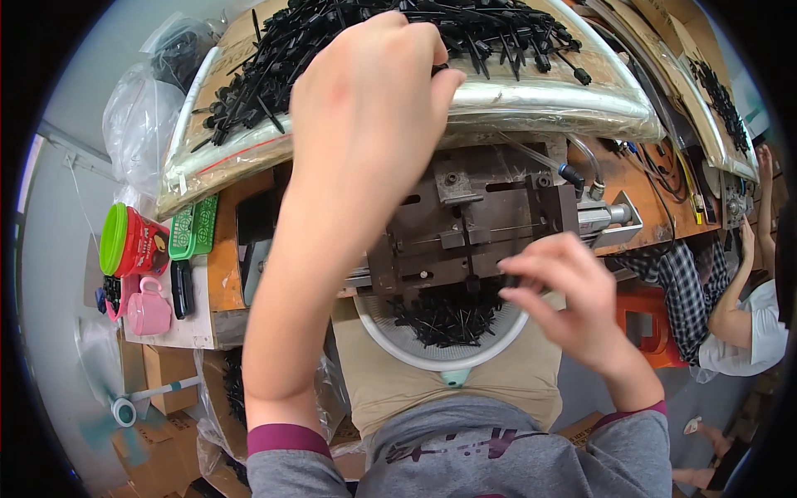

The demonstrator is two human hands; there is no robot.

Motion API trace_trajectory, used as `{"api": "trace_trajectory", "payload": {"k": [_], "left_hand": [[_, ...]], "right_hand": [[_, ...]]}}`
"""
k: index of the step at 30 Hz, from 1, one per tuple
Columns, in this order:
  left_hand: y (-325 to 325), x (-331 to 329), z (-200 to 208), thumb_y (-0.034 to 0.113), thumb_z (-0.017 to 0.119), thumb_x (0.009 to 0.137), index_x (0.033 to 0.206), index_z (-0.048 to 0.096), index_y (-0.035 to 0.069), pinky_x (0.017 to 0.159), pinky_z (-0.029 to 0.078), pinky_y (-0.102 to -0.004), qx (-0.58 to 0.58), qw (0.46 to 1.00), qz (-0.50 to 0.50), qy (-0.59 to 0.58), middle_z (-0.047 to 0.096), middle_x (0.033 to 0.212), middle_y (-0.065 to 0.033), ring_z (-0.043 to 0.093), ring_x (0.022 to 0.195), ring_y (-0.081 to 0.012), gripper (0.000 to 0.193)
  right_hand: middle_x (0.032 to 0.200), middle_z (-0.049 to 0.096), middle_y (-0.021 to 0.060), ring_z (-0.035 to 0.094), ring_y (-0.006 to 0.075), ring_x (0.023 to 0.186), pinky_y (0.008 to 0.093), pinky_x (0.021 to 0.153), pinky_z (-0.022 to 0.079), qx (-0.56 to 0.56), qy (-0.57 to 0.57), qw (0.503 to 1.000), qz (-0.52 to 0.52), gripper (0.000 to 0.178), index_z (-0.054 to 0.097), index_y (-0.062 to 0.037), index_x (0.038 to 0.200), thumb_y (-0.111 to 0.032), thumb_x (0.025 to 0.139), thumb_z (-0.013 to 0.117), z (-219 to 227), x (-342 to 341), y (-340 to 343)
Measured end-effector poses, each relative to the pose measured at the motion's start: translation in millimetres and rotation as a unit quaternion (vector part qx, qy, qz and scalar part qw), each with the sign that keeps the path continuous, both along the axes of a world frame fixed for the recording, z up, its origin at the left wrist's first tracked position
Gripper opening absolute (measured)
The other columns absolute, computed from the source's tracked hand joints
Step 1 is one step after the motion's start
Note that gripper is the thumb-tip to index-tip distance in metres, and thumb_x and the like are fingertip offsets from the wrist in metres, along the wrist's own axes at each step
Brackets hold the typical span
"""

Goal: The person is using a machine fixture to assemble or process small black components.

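Atop the black parts pile [398, 33], left hand [365, 108] rests.

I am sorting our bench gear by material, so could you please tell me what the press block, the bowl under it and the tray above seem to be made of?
The press block looks like steel: dull grey-brown, machined edges, bolt heads. The bowl seems white plastic, matte, with a ribbed inner wall. The tray looks like brown cardboard wrapped in glossy clear film, judging by the shiny creases along its rim.
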State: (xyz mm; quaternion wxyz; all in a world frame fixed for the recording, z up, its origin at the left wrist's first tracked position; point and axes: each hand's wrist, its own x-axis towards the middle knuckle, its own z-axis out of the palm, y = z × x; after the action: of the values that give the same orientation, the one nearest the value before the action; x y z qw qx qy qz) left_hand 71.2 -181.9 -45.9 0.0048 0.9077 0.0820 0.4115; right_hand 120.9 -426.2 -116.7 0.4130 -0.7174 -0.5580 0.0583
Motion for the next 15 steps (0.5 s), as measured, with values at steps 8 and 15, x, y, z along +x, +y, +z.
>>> {"api": "trace_trajectory", "payload": {"k": [8,15], "left_hand": [[7,27,27,0.01,0.069,0.081,0.083,0.073,-0.001,0.074,0.057,-0.0429,-0.078,0.971,0.004,0.227,0.07,0.082,-0.0218,0.071,0.079,-0.0357,0.012],[7,-29,15,0.008,0.08,0.075,0.1,0.073,0.002,0.079,0.057,-0.0318,-0.017,0.995,-0.095,0.009,0.075,0.11,-0.0137,0.073,0.096,-0.021,0.026]], "right_hand": [[0.14,0.057,0.0229,0.071,0.0245,0.081,0.0327,0.07,0.058,-0.081,-0.212,0.974,0.006,0.024,0.066,0.0007,0.1,-0.004,0.077,0.071,-26,-24,21],[0.119,0.069,0.0205,0.07,0.0242,0.072,0.0348,0.063,0.056,-0.109,-0.227,0.967,0.036,0.023,0.06,-0.0016,0.091,-0.011,0.075,0.074,-10,-16,24]]}}
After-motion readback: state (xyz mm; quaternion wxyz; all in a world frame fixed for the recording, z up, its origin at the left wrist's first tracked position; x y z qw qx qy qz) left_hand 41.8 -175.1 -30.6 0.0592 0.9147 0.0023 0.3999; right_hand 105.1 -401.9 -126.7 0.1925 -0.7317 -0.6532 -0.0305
